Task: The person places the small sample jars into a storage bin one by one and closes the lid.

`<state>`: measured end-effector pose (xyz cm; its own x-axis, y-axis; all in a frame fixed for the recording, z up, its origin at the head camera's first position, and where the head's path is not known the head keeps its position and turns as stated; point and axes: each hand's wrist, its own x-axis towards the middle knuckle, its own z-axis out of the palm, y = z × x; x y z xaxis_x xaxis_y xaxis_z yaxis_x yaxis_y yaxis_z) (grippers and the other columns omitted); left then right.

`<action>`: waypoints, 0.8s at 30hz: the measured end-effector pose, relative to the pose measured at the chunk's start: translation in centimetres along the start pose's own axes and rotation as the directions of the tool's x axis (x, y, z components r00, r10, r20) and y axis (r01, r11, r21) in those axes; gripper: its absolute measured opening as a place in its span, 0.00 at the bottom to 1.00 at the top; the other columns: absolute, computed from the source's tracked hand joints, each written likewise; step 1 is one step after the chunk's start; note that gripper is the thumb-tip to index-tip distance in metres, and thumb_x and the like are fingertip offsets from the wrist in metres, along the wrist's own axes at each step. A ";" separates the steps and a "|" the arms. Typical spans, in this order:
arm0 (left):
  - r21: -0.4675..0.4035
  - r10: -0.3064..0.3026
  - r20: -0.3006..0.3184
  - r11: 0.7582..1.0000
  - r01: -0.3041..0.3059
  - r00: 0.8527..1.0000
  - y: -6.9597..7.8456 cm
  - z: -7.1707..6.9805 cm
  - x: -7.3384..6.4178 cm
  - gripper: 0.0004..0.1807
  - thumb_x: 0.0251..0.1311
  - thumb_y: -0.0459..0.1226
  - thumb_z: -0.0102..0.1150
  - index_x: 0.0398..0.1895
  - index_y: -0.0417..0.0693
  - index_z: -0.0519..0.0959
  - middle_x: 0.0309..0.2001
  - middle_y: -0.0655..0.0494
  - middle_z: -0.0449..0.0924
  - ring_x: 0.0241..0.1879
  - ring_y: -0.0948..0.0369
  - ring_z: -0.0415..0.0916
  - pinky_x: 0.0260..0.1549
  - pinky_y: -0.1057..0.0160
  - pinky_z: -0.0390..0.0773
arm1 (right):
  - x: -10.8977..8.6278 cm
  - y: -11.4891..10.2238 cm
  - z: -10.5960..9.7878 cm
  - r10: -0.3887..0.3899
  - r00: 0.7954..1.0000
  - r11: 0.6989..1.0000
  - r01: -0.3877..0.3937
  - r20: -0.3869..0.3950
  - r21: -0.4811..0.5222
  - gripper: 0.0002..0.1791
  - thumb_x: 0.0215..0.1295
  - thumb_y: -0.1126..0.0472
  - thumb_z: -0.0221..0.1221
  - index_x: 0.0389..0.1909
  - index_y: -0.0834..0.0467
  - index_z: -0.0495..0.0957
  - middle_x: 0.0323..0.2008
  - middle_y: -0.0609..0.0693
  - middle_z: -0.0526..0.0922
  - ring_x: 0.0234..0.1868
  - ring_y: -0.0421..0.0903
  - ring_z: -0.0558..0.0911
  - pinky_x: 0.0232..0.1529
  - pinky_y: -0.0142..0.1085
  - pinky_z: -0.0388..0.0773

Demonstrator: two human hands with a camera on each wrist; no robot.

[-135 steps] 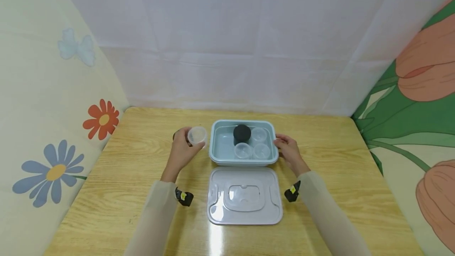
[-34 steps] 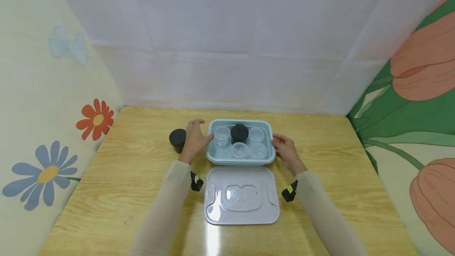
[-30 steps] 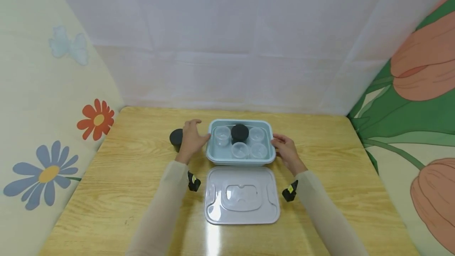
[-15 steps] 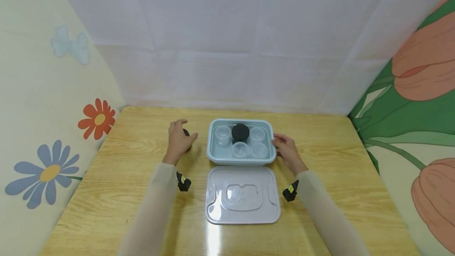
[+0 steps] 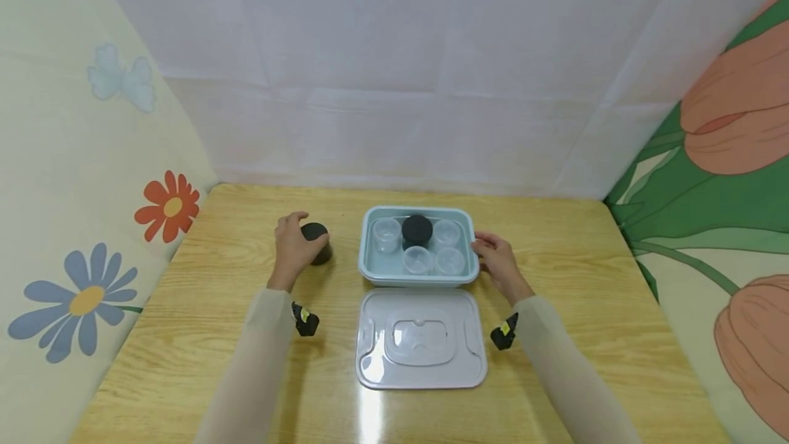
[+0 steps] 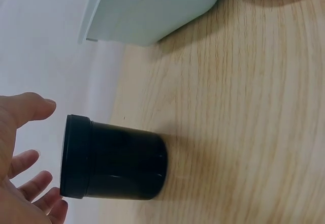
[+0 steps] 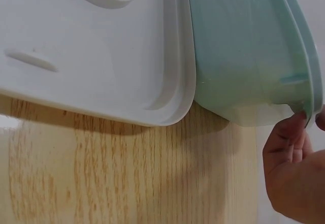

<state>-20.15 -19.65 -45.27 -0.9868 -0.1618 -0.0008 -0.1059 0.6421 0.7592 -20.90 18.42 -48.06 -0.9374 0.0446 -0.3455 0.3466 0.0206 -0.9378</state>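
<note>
On the left of the table a black lidded jar (image 5: pixel 318 251) stands upright. Around its top my left hand (image 5: pixel 292 247) is spread, thumb and fingers apart; in the left wrist view the thumb is off the black jar (image 6: pixel 119 160) and the fingertips are right at its lid. A light blue plastic box (image 5: pixel 387 270) sits right of it, holding several clear cups (image 5: pixel 418 262) and a second black jar (image 5: pixel 417 230). My right hand (image 5: pixel 501 264) pinches the box's right rim, fingers and thumb at the edge in the right wrist view.
A pale translucent box lid (image 5: pixel 422 355) lies flat just in front of the box. The wooden table (image 5: pixel 585 307) is bounded by a white cloth (image 5: pixel 370 122) at the back and patterned cloths at both sides.
The clear cup that my left hand held beside the box is now inside it, at the back left. My left hand has since moved left to the black jar; the right hand stays at the rim.
</note>
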 end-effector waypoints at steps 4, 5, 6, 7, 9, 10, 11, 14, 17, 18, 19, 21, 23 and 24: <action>-0.003 0.005 0.010 1.000 -0.005 1.000 -0.4 0.1 0.1 0.35 0.58 0.40 0.61 0.66 0.35 0.59 0.66 0.31 0.53 0.65 0.37 0.52 0.58 0.37 0.64 | 0.0 0.1 0.0 -0.001 1.000 1.000 0.001 -0.004 0.007 0.23 0.69 0.65 0.51 0.63 0.65 0.66 0.35 0.41 0.76 0.34 0.34 0.77 0.29 0.26 0.78; -0.003 0.005 0.012 1.000 -0.005 1.000 -0.4 0.1 0.1 0.36 0.58 0.40 0.61 0.66 0.35 0.59 0.66 0.31 0.54 0.65 0.37 0.52 0.58 0.37 0.64 | 0.1 0.1 -0.1 -0.003 1.000 1.000 0.003 -0.001 0.009 0.23 0.69 0.65 0.51 0.64 0.66 0.65 0.35 0.41 0.76 0.33 0.34 0.77 0.29 0.26 0.78; -0.002 0.003 0.015 1.000 -0.003 1.000 -0.5 0.1 0.1 0.36 0.58 0.39 0.61 0.66 0.35 0.59 0.65 0.30 0.54 0.65 0.37 0.52 0.59 0.37 0.64 | 0.1 0.1 -0.1 -0.003 1.000 1.000 0.003 0.000 0.014 0.23 0.69 0.66 0.51 0.64 0.66 0.65 0.34 0.41 0.77 0.33 0.34 0.77 0.29 0.26 0.78; 0.000 0.001 0.018 1.000 -0.001 1.000 -0.6 0.2 0.1 0.37 0.58 0.39 0.61 0.66 0.35 0.58 0.65 0.30 0.54 0.65 0.37 0.52 0.59 0.37 0.64 | 0.1 0.1 -0.1 -0.004 1.000 1.000 0.004 0.001 0.020 0.23 0.69 0.66 0.51 0.63 0.66 0.65 0.34 0.41 0.77 0.33 0.33 0.77 0.29 0.26 0.77; -0.001 -0.003 0.028 1.000 0.003 1.000 -0.8 0.2 0.1 0.37 0.58 0.40 0.61 0.67 0.35 0.57 0.65 0.30 0.53 0.64 0.37 0.52 0.59 0.37 0.64 | 0.1 0.1 -0.1 -0.005 1.000 1.000 0.005 0.006 0.027 0.23 0.68 0.66 0.51 0.63 0.67 0.65 0.33 0.41 0.77 0.32 0.33 0.77 0.29 0.26 0.77; 0.000 -0.005 0.031 1.000 0.005 0.999 -0.8 0.3 0.1 0.38 0.58 0.40 0.61 0.67 0.35 0.57 0.66 0.30 0.53 0.64 0.37 0.53 0.59 0.37 0.65 | 0.2 0.2 -0.1 -0.005 1.000 1.000 0.005 0.009 0.029 0.24 0.68 0.66 0.51 0.64 0.68 0.64 0.33 0.41 0.77 0.32 0.33 0.77 0.29 0.26 0.77; -0.002 -0.006 0.034 1.000 0.006 0.999 -0.9 0.3 0.1 0.38 0.57 0.40 0.61 0.67 0.35 0.57 0.66 0.30 0.53 0.64 0.37 0.53 0.59 0.37 0.65 | 0.2 0.1 -0.1 -0.005 1.000 1.000 0.005 0.008 0.031 0.24 0.68 0.66 0.51 0.63 0.68 0.65 0.33 0.41 0.77 0.31 0.33 0.77 0.29 0.26 0.77; -0.006 -0.008 0.042 1.000 0.008 0.999 -1.1 0.5 0.1 0.38 0.58 0.40 0.61 0.67 0.35 0.56 0.65 0.30 0.53 0.64 0.37 0.53 0.58 0.37 0.65 | 0.2 0.2 0.0 -0.005 1.000 1.000 0.005 0.006 0.030 0.24 0.68 0.66 0.51 0.63 0.67 0.65 0.34 0.42 0.76 0.31 0.33 0.77 0.28 0.26 0.77; -0.017 -0.014 0.046 1.000 0.015 0.999 -1.2 0.6 0.0 0.38 0.58 0.39 0.61 0.68 0.34 0.55 0.65 0.30 0.53 0.64 0.37 0.53 0.58 0.37 0.65 | 0.2 0.2 0.0 0.000 1.000 1.000 0.000 0.003 0.027 0.23 0.69 0.66 0.51 0.64 0.67 0.65 0.34 0.42 0.76 0.31 0.33 0.77 0.28 0.26 0.77; -0.020 -0.017 0.048 1.000 0.017 0.999 -1.3 0.6 -0.1 0.39 0.58 0.39 0.61 0.68 0.34 0.55 0.65 0.30 0.53 0.64 0.38 0.54 0.59 0.38 0.65 | 0.2 0.2 0.0 0.002 1.000 1.000 -0.002 0.002 0.027 0.23 0.69 0.66 0.51 0.64 0.67 0.65 0.34 0.42 0.76 0.31 0.33 0.77 0.28 0.26 0.77; -0.025 -0.019 0.050 0.999 0.020 0.999 -1.3 0.6 -0.1 0.39 0.58 0.39 0.61 0.68 0.34 0.55 0.65 0.30 0.53 0.64 0.38 0.54 0.59 0.38 0.65 | 0.2 0.1 0.0 0.005 1.000 1.000 -0.005 -0.001 0.026 0.23 0.68 0.66 0.51 0.63 0.67 0.65 0.34 0.42 0.76 0.31 0.33 0.77 0.28 0.26 0.77; -0.036 -0.027 0.053 0.999 0.029 0.998 -1.5 0.7 -0.2 0.39 0.58 0.39 0.61 0.68 0.34 0.55 0.65 0.31 0.53 0.64 0.38 0.54 0.60 0.38 0.64 | 0.2 0.1 0.0 0.010 1.000 1.000 -0.010 -0.004 0.025 0.23 0.68 0.66 0.52 0.63 0.67 0.65 0.35 0.43 0.76 0.31 0.33 0.77 0.28 0.26 0.77; -0.044 -0.035 0.055 0.998 0.037 0.998 -1.6 0.7 -0.3 0.39 0.58 0.39 0.61 0.68 0.34 0.54 0.65 0.31 0.53 0.64 0.38 0.54 0.60 0.39 0.64 | 0.2 0.1 0.0 0.012 1.000 1.000 -0.012 -0.009 0.022 0.23 0.68 0.66 0.52 0.63 0.66 0.65 0.35 0.43 0.77 0.30 0.33 0.77 0.28 0.26 0.77; -0.046 -0.036 0.055 0.998 0.039 0.998 -1.6 0.7 -0.4 0.39 0.58 0.39 0.61 0.68 0.35 0.54 0.65 0.31 0.53 0.64 0.38 0.55 0.60 0.39 0.64 | 0.2 0.1 0.0 0.012 1.000 1.000 -0.012 -0.010 0.021 0.23 0.68 0.66 0.52 0.63 0.66 0.66 0.35 0.43 0.77 0.30 0.33 0.77 0.28 0.26 0.77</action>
<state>-19.71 -20.09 -46.98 -0.9876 -0.1434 -0.0644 -0.1385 0.6002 0.7878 -21.06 18.42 -48.24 -0.9326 0.0549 -0.3567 0.3571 -0.0009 -0.9340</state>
